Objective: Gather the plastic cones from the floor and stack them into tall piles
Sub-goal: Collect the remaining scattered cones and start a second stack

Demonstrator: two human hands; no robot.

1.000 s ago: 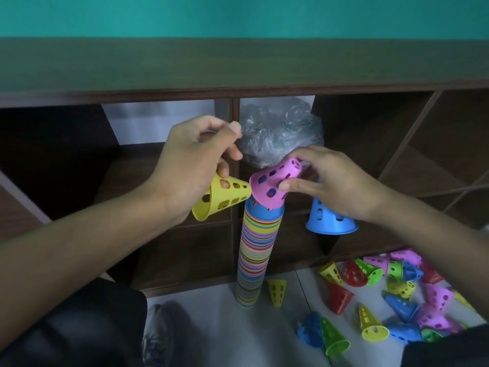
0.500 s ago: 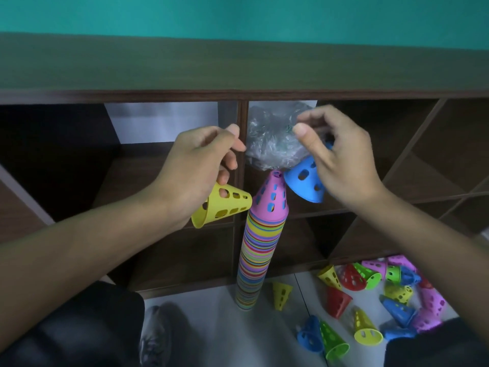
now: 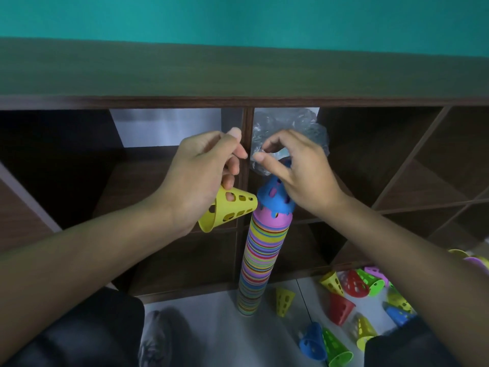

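Blue cone (image 3: pixel 275 197) capping pile (image 3: pixel 260 260) — right hand (image 3: pixel 299 168) grip, yellow cone (image 3: pixel 230 207) beside

Single head view; looks forward and down, close over hands (image 3: pixel 201 176), toward shelf (image 3: pixel 238 75) and floor (image 3: pixel 217 321).
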